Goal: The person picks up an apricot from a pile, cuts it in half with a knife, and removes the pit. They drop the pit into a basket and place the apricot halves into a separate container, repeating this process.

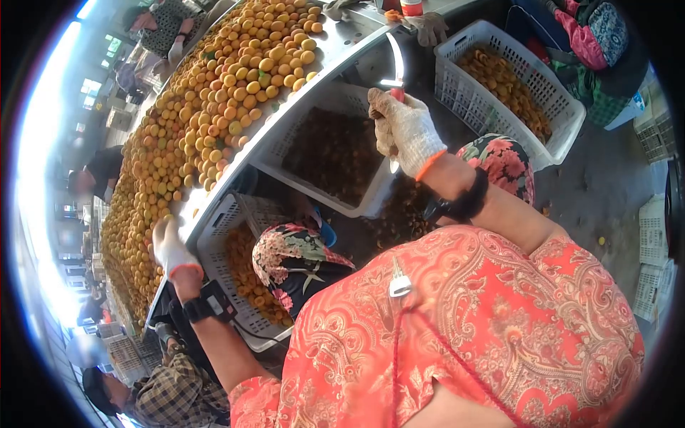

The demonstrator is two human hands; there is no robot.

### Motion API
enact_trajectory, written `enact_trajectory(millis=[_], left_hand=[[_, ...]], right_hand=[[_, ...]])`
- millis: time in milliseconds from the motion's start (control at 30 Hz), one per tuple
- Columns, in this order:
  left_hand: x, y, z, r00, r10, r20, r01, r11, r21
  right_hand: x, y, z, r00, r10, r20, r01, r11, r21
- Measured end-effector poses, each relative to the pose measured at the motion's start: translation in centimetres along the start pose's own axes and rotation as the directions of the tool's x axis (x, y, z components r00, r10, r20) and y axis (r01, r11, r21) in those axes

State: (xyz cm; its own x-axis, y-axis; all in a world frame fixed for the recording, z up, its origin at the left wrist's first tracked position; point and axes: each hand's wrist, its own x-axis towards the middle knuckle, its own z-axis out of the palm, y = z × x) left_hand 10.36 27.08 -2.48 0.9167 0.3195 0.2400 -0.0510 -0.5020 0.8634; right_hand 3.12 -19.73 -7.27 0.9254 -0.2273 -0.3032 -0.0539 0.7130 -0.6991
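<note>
My right hand, in a soiled white glove with an orange cuff, is closed around the red handle of a knife. The knife's thin curved blade points up and away from me. Over at the table's near edge, my gloved left hand has its fingers stretched toward the heap of apricots; I see nothing in it. Below and between my hands, a crate holds a dark brown mass of what look like pits.
Halved fruit fills part of a white crate at right and of a grey crate near my left forearm. The metal table's edge runs diagonally. Other people work around it; a gloved hand rests at the top.
</note>
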Motion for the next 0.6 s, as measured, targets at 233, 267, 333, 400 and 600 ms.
enact_trajectory(millis=[233,267,333,400,600], left_hand=[[1.2,7.6,20.7,0.882,-0.01,0.471,0.042,0.997,-0.058],[1.4,7.7,23.2,0.87,0.031,0.493,-0.027,1.0,-0.014],[3.7,5.9,27.5,0.83,0.059,0.554,-0.133,0.987,0.094],[3.9,6.6,30.2,0.795,0.118,0.594,-0.323,0.913,0.251],[6.2,5.4,34.8,0.701,0.051,0.711,-0.533,0.699,0.476]], right_hand=[[1.5,0.3,-1.6,0.999,0.008,-0.035,-0.008,1.0,0.0],[1.8,0.4,-1.9,0.999,0.027,-0.044,-0.028,1.0,-0.013],[1.9,-0.1,-2.1,0.998,0.022,-0.061,-0.024,0.999,-0.036],[2.0,-0.6,-2.3,0.996,0.059,-0.063,-0.062,0.996,-0.059],[2.8,-0.2,-2.9,0.994,0.077,-0.073,-0.082,0.994,-0.067]])
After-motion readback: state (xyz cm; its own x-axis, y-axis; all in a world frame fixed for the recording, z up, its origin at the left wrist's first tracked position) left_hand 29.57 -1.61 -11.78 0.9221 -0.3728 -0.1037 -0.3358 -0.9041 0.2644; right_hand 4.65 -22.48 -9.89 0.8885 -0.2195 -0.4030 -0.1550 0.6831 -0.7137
